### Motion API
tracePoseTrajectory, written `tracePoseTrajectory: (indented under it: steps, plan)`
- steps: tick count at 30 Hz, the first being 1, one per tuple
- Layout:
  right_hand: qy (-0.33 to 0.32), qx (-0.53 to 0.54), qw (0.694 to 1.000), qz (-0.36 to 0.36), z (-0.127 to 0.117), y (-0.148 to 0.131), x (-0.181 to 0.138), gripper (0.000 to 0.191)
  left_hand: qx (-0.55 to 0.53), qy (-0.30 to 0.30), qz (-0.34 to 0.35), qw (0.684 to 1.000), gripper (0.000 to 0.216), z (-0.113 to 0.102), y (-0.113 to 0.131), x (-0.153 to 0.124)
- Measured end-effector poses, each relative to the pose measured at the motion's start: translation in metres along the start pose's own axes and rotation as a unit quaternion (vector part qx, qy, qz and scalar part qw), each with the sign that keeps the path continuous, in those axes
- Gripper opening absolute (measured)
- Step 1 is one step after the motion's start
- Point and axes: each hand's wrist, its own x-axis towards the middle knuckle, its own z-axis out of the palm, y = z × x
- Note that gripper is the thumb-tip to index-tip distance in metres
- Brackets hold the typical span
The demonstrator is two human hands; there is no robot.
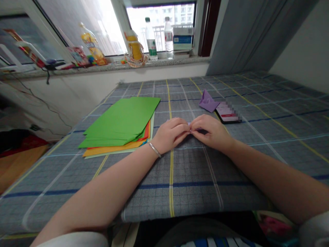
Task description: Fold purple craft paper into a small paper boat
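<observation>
My left hand (172,133) and my right hand (208,130) meet fingertip to fingertip over the middle of the cloth-covered table. Between them they pinch a small piece of purple paper (189,124); only a sliver of it shows, and the fingers hide the rest. A silver bangle (154,150) circles my left wrist. Just beyond my right hand lies a folded purple paper shape (208,102) with a pointed tip, touching the corner of a phone (228,112) whose screen is lit. Left of my left hand rests a stack of coloured paper (122,118), green on top, orange, red and pale sheets below.
A grey checked cloth (190,195) covers the table. Along the windowsill (113,68) behind stand a drink bottle (92,44), a yellow cup (135,48), two clear bottles with one green-capped bottle (151,41), and boxes (183,40). A grey curtain (241,37) hangs at right.
</observation>
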Motion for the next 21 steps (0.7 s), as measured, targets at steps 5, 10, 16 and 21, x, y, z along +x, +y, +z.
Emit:
tracePoseTrajectory:
  steps: [5, 10, 16, 21]
  plan:
    - [0.016, 0.02, 1.0, -0.001, -0.001, -0.003, 0.001, 0.01, -0.008, 0.02, 0.0, 1.0, 0.013, -0.001, 0.003, 0.002]
    - [0.04, 0.013, 0.999, 0.005, -0.002, 0.003, 0.0, 0.01, -0.023, 0.052, -0.008, 0.998, 0.01, -0.002, 0.0, 0.004]
    - [0.052, 0.027, 0.998, 0.033, -0.005, 0.014, -0.002, 0.009, -0.014, 0.098, -0.081, 0.992, 0.014, -0.006, -0.006, 0.003]
    - [0.073, 0.036, 0.996, 0.043, -0.009, 0.022, -0.002, 0.011, -0.063, 0.203, -0.152, 0.965, 0.011, -0.006, -0.014, 0.002]
